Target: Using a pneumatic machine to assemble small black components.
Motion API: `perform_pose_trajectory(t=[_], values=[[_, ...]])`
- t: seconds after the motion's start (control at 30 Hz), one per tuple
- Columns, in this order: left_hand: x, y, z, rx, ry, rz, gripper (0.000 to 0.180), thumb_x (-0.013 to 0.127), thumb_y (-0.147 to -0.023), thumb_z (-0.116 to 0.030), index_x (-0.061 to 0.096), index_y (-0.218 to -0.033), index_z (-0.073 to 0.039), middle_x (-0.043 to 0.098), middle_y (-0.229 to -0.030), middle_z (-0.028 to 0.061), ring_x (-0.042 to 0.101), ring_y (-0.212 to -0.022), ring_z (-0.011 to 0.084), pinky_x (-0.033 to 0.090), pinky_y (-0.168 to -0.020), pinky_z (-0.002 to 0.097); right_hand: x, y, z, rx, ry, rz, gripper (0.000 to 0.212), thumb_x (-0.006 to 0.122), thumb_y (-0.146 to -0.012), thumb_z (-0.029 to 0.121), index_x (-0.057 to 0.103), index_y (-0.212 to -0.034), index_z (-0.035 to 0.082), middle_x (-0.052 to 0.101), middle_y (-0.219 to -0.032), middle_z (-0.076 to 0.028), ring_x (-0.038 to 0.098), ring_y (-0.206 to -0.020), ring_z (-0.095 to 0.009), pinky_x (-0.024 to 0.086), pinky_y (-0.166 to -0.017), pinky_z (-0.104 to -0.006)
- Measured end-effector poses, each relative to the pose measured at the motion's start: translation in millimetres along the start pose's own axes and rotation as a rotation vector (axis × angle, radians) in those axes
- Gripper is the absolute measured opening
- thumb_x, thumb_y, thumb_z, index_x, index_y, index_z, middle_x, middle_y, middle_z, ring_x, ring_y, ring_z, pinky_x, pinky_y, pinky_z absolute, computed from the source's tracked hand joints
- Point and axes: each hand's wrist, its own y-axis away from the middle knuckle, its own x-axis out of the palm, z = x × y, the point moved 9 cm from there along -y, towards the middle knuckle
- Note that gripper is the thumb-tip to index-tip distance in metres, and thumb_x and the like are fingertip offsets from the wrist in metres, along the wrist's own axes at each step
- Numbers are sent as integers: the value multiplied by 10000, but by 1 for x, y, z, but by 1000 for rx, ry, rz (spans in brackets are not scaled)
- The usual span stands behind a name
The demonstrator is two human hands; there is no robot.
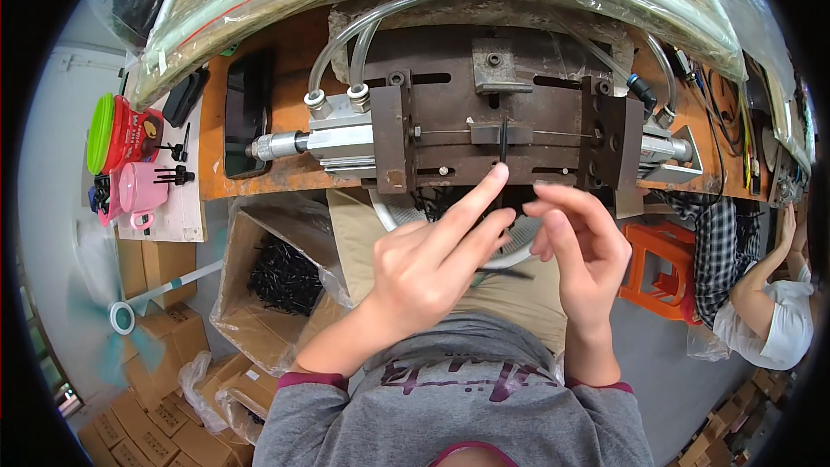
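A thin black rod (pixel 504 140) stands across the small metal block at the middle of a dark steel fixture (pixel 519 169). My left hand (pixel 424 264) reaches up with its index finger stretched out, the tip at or very near the rod's lower end; whether they touch I cannot tell. Its other fingers are partly bent, and nothing is plainly held. To the right, my right hand (pixel 584 251) is raised with loosely curved fingers and the thumb apart from them, no part visible in it. A blurred black strip (pixel 510 273) shows below and between my hands.
Pneumatic cylinders with clear tubes flank the fixture, the left one (pixel 341 143) beside a dark phone (pixel 248 112). A carton (pixel 251 294) of black parts stands at lower left, near a fan (pixel 122 318). At right are an orange stool (pixel 644 272) and another person (pixel 769 316).
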Motion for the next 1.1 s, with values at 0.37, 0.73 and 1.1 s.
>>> perform_pose_trajectory(t=[0.37, 0.73, 1.1], values=[[23, -19, 1, 55, -297, 30, 162, 691, -759, -89, 715, -900, -13, 659, -1227, 125, 496, -443, 53, 377, -434, 204, -18, 12, 13, -213, 156, -54, 139, 616, -890, -12, 674, -1004, -66, 696, -853, -124, 636, -685, -128, 491, -602, -226], [23, -22, 1, -32, -296, 96, 232, 773, -710, -116, 712, -918, -33, 670, -1203, 102, 618, -524, 123, 449, -460, 244, 1, 6, -1, 31, -247, 53, 234, 617, -908, -1, 591, -1124, -88, 681, -898, -149, 650, -705, -125, 536, -633, -235], [-16, -8, 1, -144, 413, 71, 411, 779, -695, 33, 692, -1096, 23, 695, -1067, 150, 693, -885, 238, 562, -653, 280, -16, 0, -1, 65, -462, -35, 114, 610, -911, -11, 589, -1015, -54, 673, -857, -155, 629, -609, -146, 535, -597, -251]])
